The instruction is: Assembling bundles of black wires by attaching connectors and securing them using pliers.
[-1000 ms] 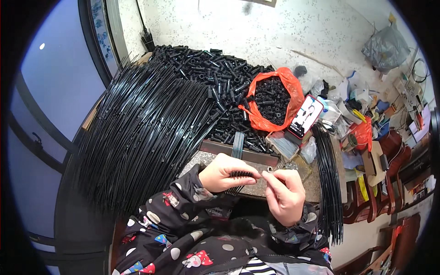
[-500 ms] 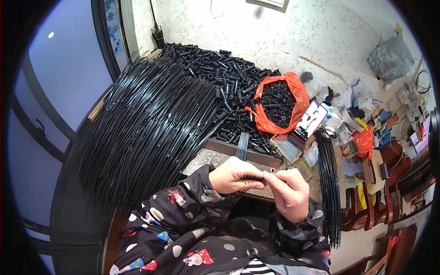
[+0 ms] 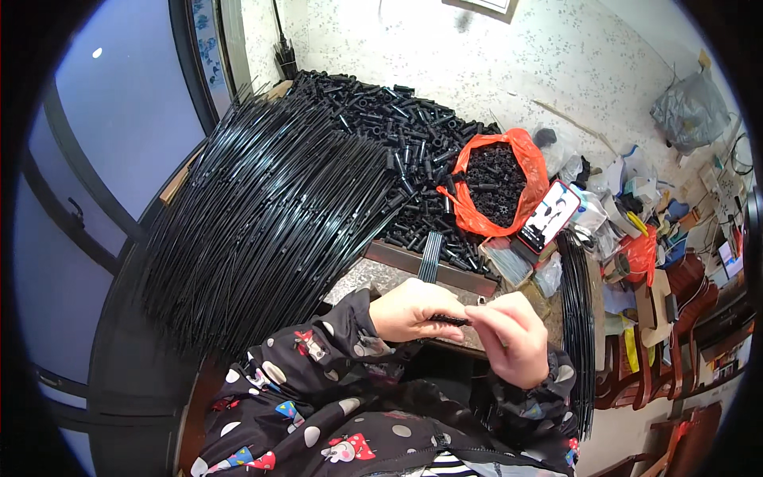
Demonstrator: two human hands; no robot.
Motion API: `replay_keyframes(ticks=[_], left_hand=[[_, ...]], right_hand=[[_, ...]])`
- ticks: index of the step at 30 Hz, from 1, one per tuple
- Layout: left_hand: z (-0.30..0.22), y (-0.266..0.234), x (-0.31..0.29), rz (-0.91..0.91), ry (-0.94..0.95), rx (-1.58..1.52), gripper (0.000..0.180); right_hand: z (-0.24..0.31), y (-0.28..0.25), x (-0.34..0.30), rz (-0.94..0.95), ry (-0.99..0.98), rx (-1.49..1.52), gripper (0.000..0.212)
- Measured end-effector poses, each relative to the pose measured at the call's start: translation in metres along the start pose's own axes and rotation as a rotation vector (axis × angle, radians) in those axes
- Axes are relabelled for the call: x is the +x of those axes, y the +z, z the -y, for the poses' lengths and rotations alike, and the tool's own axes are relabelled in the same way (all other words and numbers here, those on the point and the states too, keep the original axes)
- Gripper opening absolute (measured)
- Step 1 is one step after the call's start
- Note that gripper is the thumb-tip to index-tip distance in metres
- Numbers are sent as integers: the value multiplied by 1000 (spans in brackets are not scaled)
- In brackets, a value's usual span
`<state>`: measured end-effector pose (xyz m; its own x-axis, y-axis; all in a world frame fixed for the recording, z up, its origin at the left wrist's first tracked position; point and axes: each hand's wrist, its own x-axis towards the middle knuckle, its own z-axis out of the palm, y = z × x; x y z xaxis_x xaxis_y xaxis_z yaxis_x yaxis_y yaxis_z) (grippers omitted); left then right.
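My left hand [image 3: 419, 310] is closed, thumb and fingers pinching a small black ribbed piece [image 3: 450, 320] that shows only as a narrow strip. Against its tip, my right hand [image 3: 515, 338] pinches with thumb and forefinger; whatever lies between those fingertips is hidden. A bundle of thin dark rods [image 3: 430, 256] rises just beyond my left hand, its lower part hidden behind that hand. I cannot tell whether the hand also grips these rods.
Long black rods [image 3: 262, 215] spread across the left. Behind lie black tubular pieces [image 3: 421, 127] and a red plastic bag [image 3: 531, 155] of small black parts. A phone [image 3: 550, 216] leans beside it. Further rods [image 3: 577, 334] stand at the right, near cluttered bags. A metal strip [image 3: 429, 269] edges the pile.
The whole view has shifted slightly, so the scene sits a little further right. Both hands stay together at the black piece, and less of it shows between my left fingers.
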<state>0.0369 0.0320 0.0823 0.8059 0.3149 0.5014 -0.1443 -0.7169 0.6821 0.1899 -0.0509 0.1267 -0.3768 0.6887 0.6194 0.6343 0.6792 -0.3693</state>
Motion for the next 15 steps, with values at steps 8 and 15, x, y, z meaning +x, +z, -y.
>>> replay_keyframes(ticks=[8,15], left_hand=[[-4,-6,4,128,-97,9,24],[-7,-8,1,67,-133,-112,22]], right_hand=[[1,2,5,52,-157,-104,38],[2,7,15,31,-71,59,37]])
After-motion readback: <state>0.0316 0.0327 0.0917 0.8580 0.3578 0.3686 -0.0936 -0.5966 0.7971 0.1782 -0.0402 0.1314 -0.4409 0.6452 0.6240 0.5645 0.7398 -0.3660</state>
